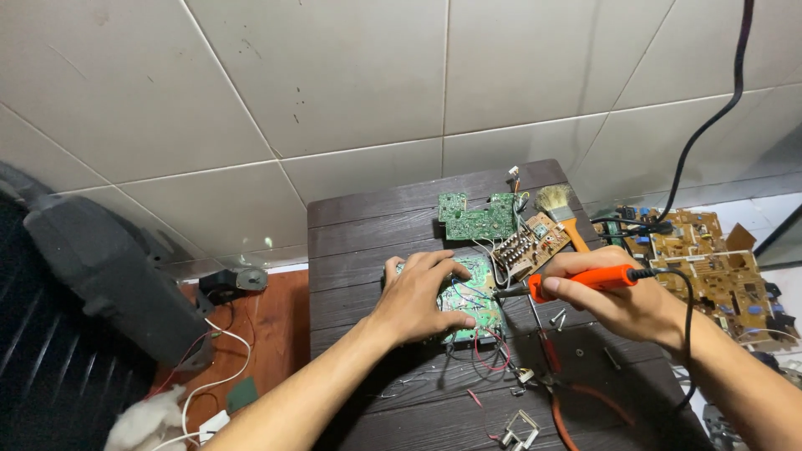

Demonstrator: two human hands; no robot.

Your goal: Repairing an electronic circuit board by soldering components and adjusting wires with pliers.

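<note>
Orange in the grip, the soldering iron (576,281) is clamped in the right hand (614,296), its tip at the right edge of the green board (474,294) on the dark bench (368,217), while the left hand (418,296) presses flat on that board. Soldering looks under way; a steady tip on the joint is needed. The joint itself is too small to make out, and the iron's cord runs off-frame.

board (472,288): green circuit board, flat on dark table, wires attached, partly covered by hand | iron (576,281): orange-handled soldering iron, near horizontal, tip at board's right edge, black cord trailing right
</note>
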